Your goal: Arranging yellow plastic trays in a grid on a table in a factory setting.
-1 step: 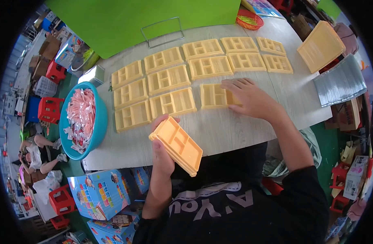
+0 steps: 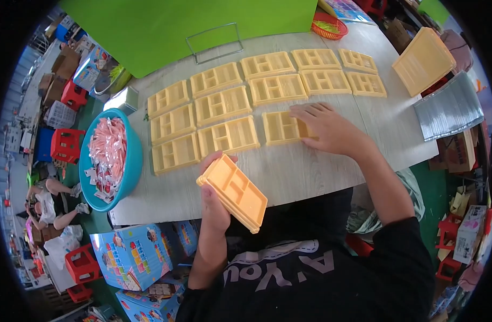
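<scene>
My left hand (image 2: pixel 216 206) is closed around a small stack of nested orange-yellow compartment trays (image 2: pixel 236 192), held tilted just over the table's front edge. The layered rims show more than one tray; how many I cannot tell. On the tabletop, my right hand (image 2: pixel 332 129) grips the right end of a single pale yellow compartment tray (image 2: pixel 278 127), thumb at the near edge and fingers over the far one. That end is partly hidden under the hand. Beyond and to the left, several matching trays (image 2: pixel 224 104) lie in rows, their compartments facing up.
A teal basin (image 2: pixel 132 177) of pink packets stands at the table's left. A green panel (image 2: pixel 165 27) with a wire stand (image 2: pixel 216 56) is at the back. Far right are a larger yellow tray (image 2: pixel 423 61), a grey plastic-wrapped sheet (image 2: pixel 450 104) and a red basket (image 2: pixel 329 33).
The tray under my right hand has shifted very slightly left, along with the fingers. My left hand and its stack stay in place.
</scene>
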The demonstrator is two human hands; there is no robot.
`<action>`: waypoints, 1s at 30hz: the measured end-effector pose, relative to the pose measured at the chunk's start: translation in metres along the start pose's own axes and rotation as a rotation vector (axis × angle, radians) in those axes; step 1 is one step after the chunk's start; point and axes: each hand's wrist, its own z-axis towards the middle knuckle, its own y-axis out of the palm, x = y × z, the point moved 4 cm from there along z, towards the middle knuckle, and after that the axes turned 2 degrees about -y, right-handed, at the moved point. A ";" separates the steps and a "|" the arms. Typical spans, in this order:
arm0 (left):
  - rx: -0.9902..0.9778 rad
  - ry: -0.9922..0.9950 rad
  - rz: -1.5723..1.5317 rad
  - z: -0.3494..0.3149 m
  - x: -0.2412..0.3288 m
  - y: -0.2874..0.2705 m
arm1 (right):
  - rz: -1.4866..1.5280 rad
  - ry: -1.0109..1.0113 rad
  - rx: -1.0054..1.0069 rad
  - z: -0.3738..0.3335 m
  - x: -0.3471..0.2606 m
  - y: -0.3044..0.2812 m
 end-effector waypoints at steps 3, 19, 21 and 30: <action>0.021 -0.005 -0.015 0.002 0.001 -0.003 | -0.012 -0.060 -0.008 0.011 0.002 0.005; -0.033 0.091 0.062 0.011 0.001 0.039 | 0.311 -0.124 0.034 -0.032 -0.102 0.012; -0.075 0.126 0.149 0.009 0.007 0.049 | 0.373 -0.164 0.032 -0.037 -0.117 0.027; -0.102 0.073 0.099 0.006 0.000 0.054 | 0.593 -0.141 0.135 -0.052 -0.105 0.043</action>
